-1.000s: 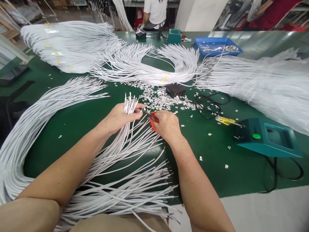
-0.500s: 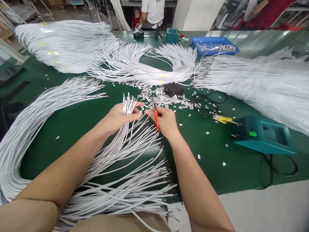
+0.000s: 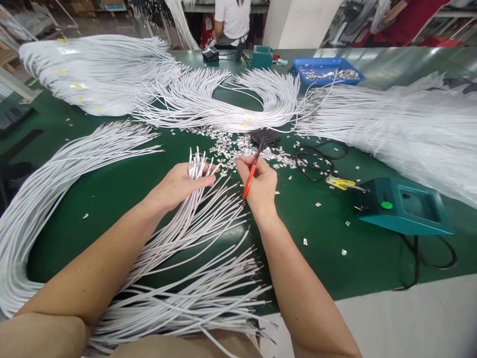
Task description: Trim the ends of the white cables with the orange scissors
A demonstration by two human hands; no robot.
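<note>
Several white cables [image 3: 194, 169] stand with their tips up in my left hand [image 3: 183, 183], whose fingers and thumb are wrapped round them. To its right, my right hand [image 3: 260, 183] holds a tool with orange-red handles [image 3: 250, 180] and a dark tip pointing up and away. The two hands are apart. Between and beyond them lie many small silvery pieces [image 3: 238, 147] on the green table [image 3: 298, 283]. More loose white cables [image 3: 208, 219] fan out below my hands, their ends pointing right.
Large white cable bundles [image 3: 97, 74] lie at the back left and right. A blue tray [image 3: 328, 63], a black box [image 3: 265, 137], a teal device [image 3: 402, 206] and a black cord [image 3: 315, 169] are on the table. A person in white [image 3: 233, 22] is beyond it.
My right hand has moved a little right, away from my left hand, and the orange-red tool has tilted to the right. The whole view has shifted slightly.
</note>
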